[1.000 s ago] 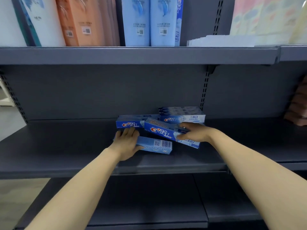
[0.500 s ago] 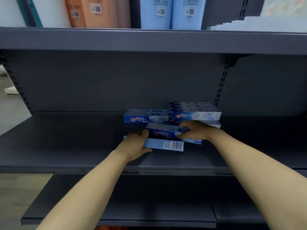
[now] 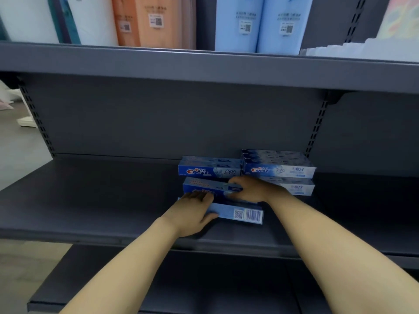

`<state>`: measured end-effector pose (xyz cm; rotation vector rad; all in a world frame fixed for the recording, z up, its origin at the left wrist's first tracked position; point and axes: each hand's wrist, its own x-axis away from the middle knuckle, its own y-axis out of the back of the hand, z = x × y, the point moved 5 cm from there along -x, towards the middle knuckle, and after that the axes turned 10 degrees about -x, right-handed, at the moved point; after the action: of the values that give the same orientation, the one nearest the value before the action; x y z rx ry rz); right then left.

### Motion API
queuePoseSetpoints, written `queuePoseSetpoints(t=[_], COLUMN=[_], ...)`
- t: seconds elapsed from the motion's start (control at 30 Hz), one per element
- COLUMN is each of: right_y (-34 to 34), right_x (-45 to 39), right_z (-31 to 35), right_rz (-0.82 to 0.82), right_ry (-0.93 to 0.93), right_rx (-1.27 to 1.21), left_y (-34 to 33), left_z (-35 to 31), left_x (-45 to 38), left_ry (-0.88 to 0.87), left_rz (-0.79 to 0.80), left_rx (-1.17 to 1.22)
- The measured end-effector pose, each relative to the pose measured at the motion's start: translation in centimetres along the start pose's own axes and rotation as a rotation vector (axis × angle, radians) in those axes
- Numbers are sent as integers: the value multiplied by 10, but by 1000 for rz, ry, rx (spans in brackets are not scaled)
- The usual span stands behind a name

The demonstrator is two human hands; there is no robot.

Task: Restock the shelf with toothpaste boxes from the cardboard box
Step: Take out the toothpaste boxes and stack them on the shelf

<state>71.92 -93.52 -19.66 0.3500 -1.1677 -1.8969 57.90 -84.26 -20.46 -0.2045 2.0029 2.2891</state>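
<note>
On the middle shelf (image 3: 90, 200), two toothpaste boxes are held: the front one (image 3: 240, 214) by the left hand (image 3: 192, 214), the blue one (image 3: 204, 188) seemingly pinched by the right hand (image 3: 251, 189). Both should be squared against the stacked boxes (image 3: 278, 171) behind.

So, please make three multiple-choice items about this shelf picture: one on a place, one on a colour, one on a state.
1. Where does the box with the barcode lie?
A. front of the group
B. upper shelf
C. floor

2. What colour is the shelf?
A. white
B. dark grey
C. red

3. What does the left hand do?
A. hangs free
B. rests on the barcode box
C. holds a bottle

Answers: 1 A, it is nearest the shelf edge; 2 B, board and back panel are grey; 3 B, its palm covers the box's left end.
</note>
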Motion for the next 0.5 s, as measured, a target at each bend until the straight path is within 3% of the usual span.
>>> queuePoseSetpoints(t=[0.3,0.5], right_y=[-2,27], right_x=[-1,22], right_z=[7,14], right_rz=[9,-99], right_ry=[-22,7], right_rx=[12,-77], left_y=[-7,2], left_z=[5,8], left_x=[1,-4], left_ry=[-40,26], left_rz=[46,180], left_rx=[37,156])
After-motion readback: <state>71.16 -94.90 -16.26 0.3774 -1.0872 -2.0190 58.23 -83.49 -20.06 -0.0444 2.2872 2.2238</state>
